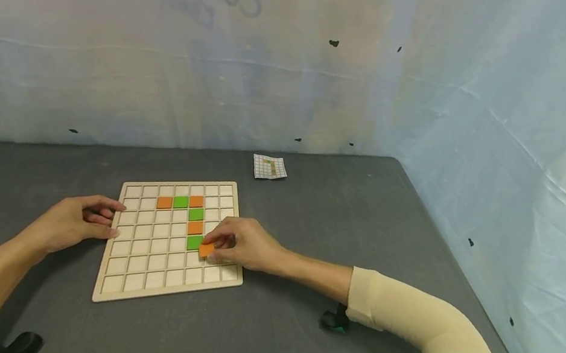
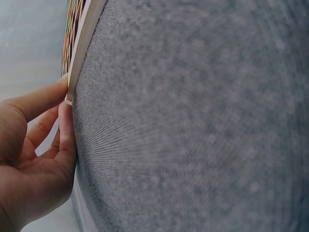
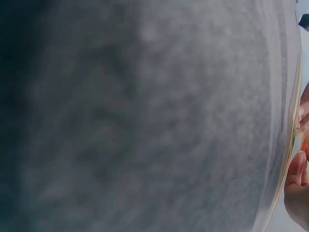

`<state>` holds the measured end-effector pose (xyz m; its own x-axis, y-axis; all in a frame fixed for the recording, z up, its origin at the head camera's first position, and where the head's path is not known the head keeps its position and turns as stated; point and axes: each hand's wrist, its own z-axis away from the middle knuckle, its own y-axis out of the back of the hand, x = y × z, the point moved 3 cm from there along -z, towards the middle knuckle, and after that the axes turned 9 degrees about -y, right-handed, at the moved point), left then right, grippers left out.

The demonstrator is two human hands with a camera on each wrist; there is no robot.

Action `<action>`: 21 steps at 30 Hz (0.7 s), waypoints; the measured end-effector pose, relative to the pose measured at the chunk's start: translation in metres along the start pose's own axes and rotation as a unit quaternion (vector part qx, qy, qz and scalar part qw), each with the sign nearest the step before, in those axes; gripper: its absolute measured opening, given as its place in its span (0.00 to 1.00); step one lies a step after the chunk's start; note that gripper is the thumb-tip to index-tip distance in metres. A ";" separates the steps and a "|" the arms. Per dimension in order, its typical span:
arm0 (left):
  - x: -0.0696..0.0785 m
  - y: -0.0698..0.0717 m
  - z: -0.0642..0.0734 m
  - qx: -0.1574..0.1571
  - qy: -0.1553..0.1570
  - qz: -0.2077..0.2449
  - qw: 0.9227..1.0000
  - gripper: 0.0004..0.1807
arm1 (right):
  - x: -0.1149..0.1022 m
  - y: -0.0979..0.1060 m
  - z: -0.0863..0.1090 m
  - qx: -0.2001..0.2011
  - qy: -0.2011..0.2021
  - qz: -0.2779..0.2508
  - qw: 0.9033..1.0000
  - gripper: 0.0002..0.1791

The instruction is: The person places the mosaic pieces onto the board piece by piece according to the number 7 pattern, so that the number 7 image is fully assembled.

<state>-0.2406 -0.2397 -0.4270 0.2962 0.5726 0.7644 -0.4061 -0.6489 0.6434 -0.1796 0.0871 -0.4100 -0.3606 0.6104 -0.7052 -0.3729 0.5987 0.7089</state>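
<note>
A pale wooden grid board [image 1: 168, 290] lies flat on the dark table. Orange and green square tiles sit in its cells: a short row near the top, then a column down, including a green tile [image 1: 181, 202] and an orange tile [image 1: 195, 227]. My right hand [image 1: 246, 243] pinches another orange tile [image 1: 207, 249] between thumb and fingers, just below the lowest green tile [image 1: 194, 242]. My left hand [image 1: 67, 224] holds the board's left edge with thumb and fingers, also seen in the left wrist view. In the right wrist view only part of the right hand [image 3: 297, 188] shows.
Behind the board, to the right, lies a small creased card [image 1: 269, 166] printed with a coloured grid pattern. A pale cloth curtain [image 1: 167, 96] hangs along the back and right of the dark table [image 1: 177, 351]. Dark straps hang at both wrists.
</note>
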 end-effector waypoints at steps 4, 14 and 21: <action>0.001 -0.001 -0.001 0.000 0.003 -0.005 1.000 0.32 | -0.005 -0.005 -0.003 -0.009 0.007 0.005 1.000 0.15; 0.001 0.000 -0.003 -0.001 0.006 0.004 1.000 0.33 | -0.014 -0.014 -0.009 -0.012 0.021 0.078 0.997 0.14; -0.001 -0.001 -0.001 -0.004 0.007 0.005 1.000 0.33 | -0.014 -0.021 -0.009 -0.001 0.026 0.096 0.995 0.15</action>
<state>-0.2412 -0.2397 -0.4287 0.2809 0.5733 0.7697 -0.4164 -0.6498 0.6360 -0.1742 0.0618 -0.4147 -0.4698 0.6858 -0.5558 -0.2944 0.4719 0.8311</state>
